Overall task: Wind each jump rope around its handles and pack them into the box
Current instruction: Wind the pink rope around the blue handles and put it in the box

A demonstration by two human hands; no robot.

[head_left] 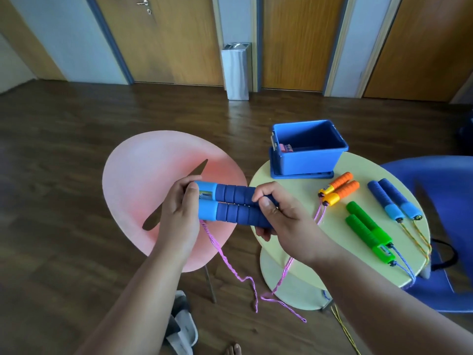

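Lobby-like institutional room: row of wooden doors (166, 39), steel ash bin (236, 71), small round table (307, 201).

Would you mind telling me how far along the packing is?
Something pink and blue lies in the box, seemingly a packed rope. The left hand and right hand hold blue handles, their pink cord hanging unwound. The orange pair, green pair and other blue pair wait on the table.
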